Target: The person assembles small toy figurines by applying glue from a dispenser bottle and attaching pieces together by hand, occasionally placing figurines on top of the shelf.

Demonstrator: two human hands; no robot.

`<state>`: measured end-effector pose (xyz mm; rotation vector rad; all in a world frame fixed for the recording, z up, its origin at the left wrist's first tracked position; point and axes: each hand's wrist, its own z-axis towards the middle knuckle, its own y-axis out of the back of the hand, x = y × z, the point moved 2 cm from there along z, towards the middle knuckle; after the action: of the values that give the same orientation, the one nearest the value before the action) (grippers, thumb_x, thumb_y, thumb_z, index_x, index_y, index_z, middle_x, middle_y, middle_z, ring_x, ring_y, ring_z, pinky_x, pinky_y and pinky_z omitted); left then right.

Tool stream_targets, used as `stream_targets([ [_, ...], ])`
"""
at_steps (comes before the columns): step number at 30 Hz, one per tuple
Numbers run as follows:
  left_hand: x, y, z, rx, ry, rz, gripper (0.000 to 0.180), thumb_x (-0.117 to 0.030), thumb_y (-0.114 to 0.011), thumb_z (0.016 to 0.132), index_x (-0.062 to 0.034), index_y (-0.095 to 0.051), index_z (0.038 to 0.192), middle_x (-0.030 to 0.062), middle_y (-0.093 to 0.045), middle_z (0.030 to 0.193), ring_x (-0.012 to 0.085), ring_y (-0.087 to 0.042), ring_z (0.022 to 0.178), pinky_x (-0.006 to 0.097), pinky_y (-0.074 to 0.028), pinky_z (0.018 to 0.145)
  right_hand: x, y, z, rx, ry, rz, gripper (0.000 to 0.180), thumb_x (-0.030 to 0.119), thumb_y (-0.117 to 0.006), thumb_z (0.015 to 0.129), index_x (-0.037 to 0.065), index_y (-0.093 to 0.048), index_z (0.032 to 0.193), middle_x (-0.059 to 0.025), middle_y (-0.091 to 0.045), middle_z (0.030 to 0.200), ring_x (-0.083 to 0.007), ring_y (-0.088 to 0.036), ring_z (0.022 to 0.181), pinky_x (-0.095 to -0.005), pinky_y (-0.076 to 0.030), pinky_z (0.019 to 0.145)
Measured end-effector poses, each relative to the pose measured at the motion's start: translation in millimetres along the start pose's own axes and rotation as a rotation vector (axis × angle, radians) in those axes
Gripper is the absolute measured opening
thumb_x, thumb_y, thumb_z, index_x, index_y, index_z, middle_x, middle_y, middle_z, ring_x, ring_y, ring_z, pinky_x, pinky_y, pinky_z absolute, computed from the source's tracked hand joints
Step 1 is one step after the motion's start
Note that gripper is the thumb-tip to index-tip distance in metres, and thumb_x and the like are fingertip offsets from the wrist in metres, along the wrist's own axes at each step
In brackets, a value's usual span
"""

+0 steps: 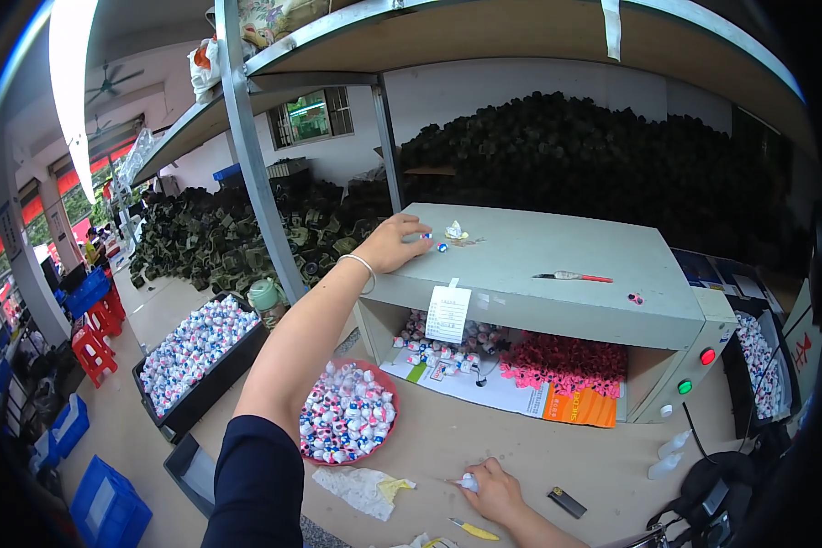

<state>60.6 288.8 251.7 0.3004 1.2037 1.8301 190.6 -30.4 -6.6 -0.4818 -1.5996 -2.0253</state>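
Observation:
My left hand (395, 245) reaches across to the top of a grey metal box (530, 239). Its fingers are closed around a small blue-and-white piece (427, 237), and a similar blue piece (442, 247) lies just beside them. Low over the table, my right hand (500, 494) is closed on a small white object (468, 481), mostly covered by the fingers; its kind is unclear. A yellow-handled knife (475, 529) and a black lighter-shaped item (567, 502) lie near that hand. Left of it are a crumpled white cloth (361, 490) and a red round tray (395, 416) of small white, pink and blue pieces.
Inside the grey box are white pieces (443, 352) and a pink pile (566, 362). A red-handled brush (571, 277) lies on top. Black crates (192, 422) of pieces flank the table. Two small bottles (671, 445) and a metal shelf post (258, 155) stand nearby.

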Motion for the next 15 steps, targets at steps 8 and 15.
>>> stream_targets([
  [8, 14.5, -9.2, 13.0, -0.087, 0.155, 0.086, 0.035, -0.028, -0.053, 0.081, -0.0096, -0.056, 0.111, 0.0161, -0.046, 0.122, 0.0299, -0.048, 0.108, 0.032, -0.037, 0.093, 1.0, -1.5, 1.0, -0.004, 0.004, -0.003, 0.027, 0.023, -0.066, 0.069, 0.010, -0.058, 0.091, -0.0095, -0.049, 0.090, -0.0275, -0.059, 0.073, -0.0377, -0.050, 0.063],
  [15, -22.6, -10.8, 23.2, 0.180, 0.129, 0.067, 0.031, -0.031, -0.051, 0.083, -0.0083, -0.064, 0.099, 0.0167, -0.059, 0.101, 0.0312, -0.056, 0.091, 0.034, -0.043, 0.083, -0.4, -1.8, 0.2, 0.040, -0.039, -0.009, 0.029, 0.025, -0.066, 0.070, 0.010, -0.058, 0.094, -0.0089, -0.051, 0.092, -0.0273, -0.059, 0.074, -0.0373, -0.049, 0.065],
])
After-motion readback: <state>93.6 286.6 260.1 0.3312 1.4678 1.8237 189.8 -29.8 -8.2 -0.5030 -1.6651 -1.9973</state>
